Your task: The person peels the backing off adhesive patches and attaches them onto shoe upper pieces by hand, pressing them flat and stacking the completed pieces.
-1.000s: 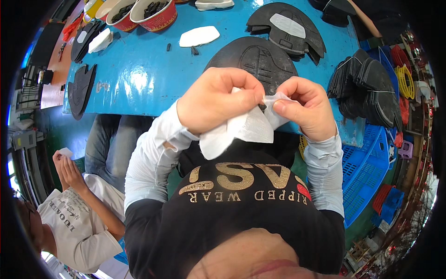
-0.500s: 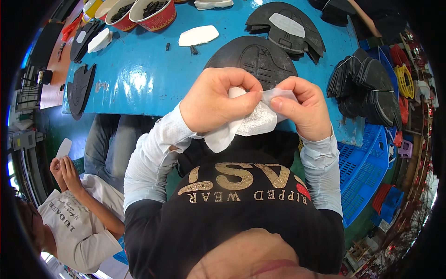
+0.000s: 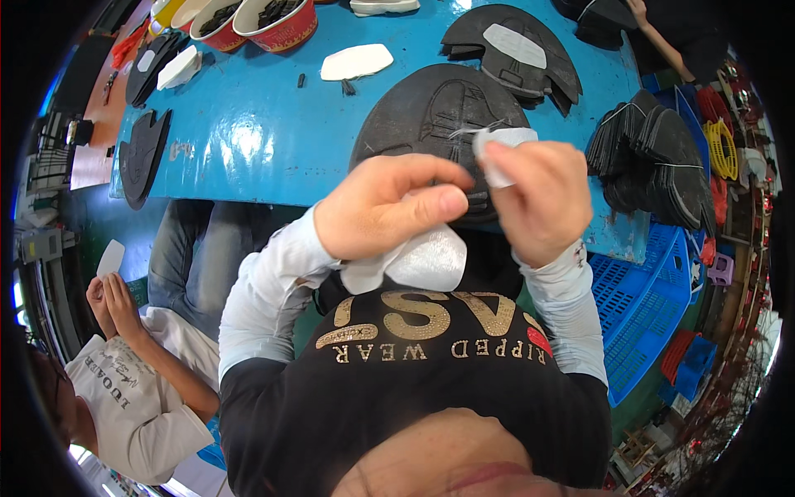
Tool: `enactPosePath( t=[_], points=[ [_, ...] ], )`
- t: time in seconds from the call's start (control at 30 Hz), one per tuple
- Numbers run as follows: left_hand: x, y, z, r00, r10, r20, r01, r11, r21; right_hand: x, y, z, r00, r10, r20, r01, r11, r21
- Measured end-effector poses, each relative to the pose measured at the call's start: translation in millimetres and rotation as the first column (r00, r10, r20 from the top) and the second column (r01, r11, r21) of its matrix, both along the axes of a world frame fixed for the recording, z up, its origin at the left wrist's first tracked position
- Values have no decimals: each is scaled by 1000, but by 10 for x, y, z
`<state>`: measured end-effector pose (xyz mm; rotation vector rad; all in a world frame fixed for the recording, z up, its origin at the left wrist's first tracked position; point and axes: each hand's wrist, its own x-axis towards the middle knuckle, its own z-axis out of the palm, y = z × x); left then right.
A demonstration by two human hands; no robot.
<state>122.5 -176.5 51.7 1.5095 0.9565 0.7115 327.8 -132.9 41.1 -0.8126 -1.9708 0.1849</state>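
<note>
My left hand [image 3: 377, 207] is closed on a shiny white patch [image 3: 431, 260] with rounded corners, which hangs below the fingers in front of my shirt. Other white material shows beside it under the palm. Held up and slightly blurred, my right hand [image 3: 546, 199] pinches a thin white piece of film [image 3: 515, 137], with loose threads at its left end. The two hands are apart. Behind them on the blue table [image 3: 240, 149] lies a rounded black molded sheet [image 3: 402, 108], partly covered by my hands.
Farther right is a similar black piece [image 3: 464, 33] with a white patch on it. A white patch stack [image 3: 356, 62] and red tubs [image 3: 277, 29] of black bits stand at the back. Tied black stacks [image 3: 629, 157] sit at right, above a blue crate [image 3: 638, 306]. At left a co-worker's hands [image 3: 114, 302] hold a white piece.
My hands have separated. The right one has moved up with the thin white film, and the left has dropped slightly with the shiny patch.
</note>
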Motion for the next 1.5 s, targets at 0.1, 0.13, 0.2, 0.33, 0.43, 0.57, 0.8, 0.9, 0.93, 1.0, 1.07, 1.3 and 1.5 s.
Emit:
enactPosePath(
  t=[0.1,0.13,0.2,0.33,0.43,0.57,0.8,0.9,0.93,1.0,1.07,1.3,1.5],
  points=[
    [84,-8,-96,916,210,342,-120,957,-266,-105,0,-121,978,117,170,-149,971,186],
    [71,-18,-137,915,215,342,-125,955,-267,-103,-2,-102,978,123,170,-154,971,185],
    [29,-43,-196,868,308,389,-139,903,-406,-68,-37,-30,952,282,117,-276,959,-63],
    [-85,-67,-198,915,261,307,-138,919,-368,210,-58,-180,929,14,-369,-192,872,-451],
    [-85,-106,-219,908,247,338,-103,915,-391,204,-45,-139,845,-15,-535,-466,470,-750],
    [-59,-122,-201,891,281,357,-111,897,-428,92,-100,-159,879,-44,-475,-437,328,-838],
    [-29,-238,-392,934,356,-32,-357,928,-104,14,-368,-443,934,-112,-338,-54,894,-445],
    [-105,-352,-422,928,336,-160,-341,940,-6,114,-468,-518,971,202,-128,-222,961,-167],
    [-118,-374,-411,939,287,-192,-290,957,10,104,-519,-571,964,228,-137,-252,947,-200],
    [-108,-340,-318,926,303,-226,-299,953,49,88,-516,-659,971,178,-160,-208,958,-197],
    [-120,-221,-191,872,320,-371,-209,927,310,44,-458,-560,980,-72,-188,16,958,-286],
    [-44,698,-171,710,321,-626,-30,903,429,-80,194,-524,961,-274,-41,236,887,-396],
    [-30,871,-308,619,290,-730,-10,932,362,-97,302,-689,953,-290,92,303,883,-358]
  ],
)
